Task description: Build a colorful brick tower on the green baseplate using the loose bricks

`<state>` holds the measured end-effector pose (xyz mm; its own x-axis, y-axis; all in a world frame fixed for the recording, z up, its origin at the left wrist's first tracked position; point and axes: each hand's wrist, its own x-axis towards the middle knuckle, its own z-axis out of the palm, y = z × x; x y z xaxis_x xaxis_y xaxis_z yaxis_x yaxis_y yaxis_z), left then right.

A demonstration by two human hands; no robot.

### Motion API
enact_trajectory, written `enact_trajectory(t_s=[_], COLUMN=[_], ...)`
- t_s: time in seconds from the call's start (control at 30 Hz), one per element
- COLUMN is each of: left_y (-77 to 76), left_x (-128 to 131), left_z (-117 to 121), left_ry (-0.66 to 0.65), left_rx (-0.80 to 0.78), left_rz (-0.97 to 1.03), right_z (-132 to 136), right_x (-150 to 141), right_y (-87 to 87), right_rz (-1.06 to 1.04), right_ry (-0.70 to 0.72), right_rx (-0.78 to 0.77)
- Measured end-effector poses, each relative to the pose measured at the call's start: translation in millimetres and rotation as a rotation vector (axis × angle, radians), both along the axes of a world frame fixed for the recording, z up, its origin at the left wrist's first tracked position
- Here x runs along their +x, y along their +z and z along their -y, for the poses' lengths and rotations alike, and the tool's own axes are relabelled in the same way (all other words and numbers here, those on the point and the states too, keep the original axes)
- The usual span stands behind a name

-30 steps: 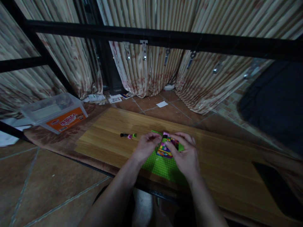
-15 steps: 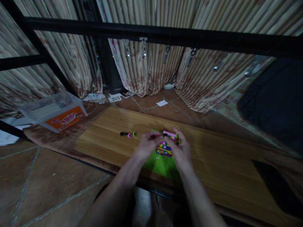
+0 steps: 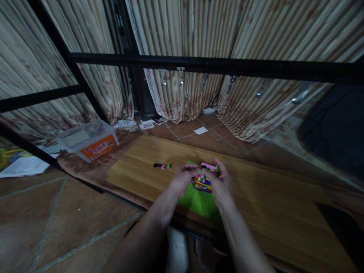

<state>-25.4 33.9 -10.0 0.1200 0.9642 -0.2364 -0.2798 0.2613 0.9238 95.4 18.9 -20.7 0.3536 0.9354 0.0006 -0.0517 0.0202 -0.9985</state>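
Observation:
A colourful toy-brick build with a pink top stands on a green studded baseplate. My right hand is curled around its right side, the thumb lying across the front near a small black brick. At the left side of the build, my left hand has its thumb and fingertips pinched together; anything between them is too small to make out. A short row of loose bricks, black, pink and green, lies to the left of my left hand.
The wooden board carries the baseplate, with a dark flat object at its right end. A clear plastic box with an orange label sits at the left. A black metal bar crosses in front of striped curtains.
The whole view has shifted, so everything sits a little lower and farther right. Both hands stay at the brick build, with their grip nearly the same.

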Motion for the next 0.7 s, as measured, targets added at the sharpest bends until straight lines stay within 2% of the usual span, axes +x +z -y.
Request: enact_trajectory(t_s=[0.07,0.1,0.23,0.33,0.4,0.5,0.7], left_y=[-1.7,-2.8,-8.9,-17.2,-23.4,-30.1,-35.8], left_x=[-18.1,-32.6,-106.6,-142.0,-147.8,-142.4,-134.0], left_z=[-2.6,-4.8,-13.7,-19.0,-22.8,-27.9,-31.7], left_ry=[0.086,0.162,0.393,0.400,0.346,0.253,0.124], left_rx=[0.060,0.105,0.095,0.091,0.115,0.162,0.266], left_rz=[-0.192,-0.417,-0.755,-0.936,-1.025,-1.118,-1.163], right_z=[1.5,2.2,2.7,0.6,-0.6,-1.5,-2.9], right_x=[4.8,8.5,27.2,37.0,39.1,39.1,40.8], right_y=[-3.8,-5.7,-10.9,-11.8,-11.7,-12.0,-15.7], right_rz=[0.013,0.024,0.085,0.014,-0.054,-0.084,-0.067], right_ry=[-0.011,-0.020,-0.159,-0.270,-0.320,-0.344,-0.358], right_rx=[0.000,-0.004,0.073,0.129,0.147,0.178,0.163])
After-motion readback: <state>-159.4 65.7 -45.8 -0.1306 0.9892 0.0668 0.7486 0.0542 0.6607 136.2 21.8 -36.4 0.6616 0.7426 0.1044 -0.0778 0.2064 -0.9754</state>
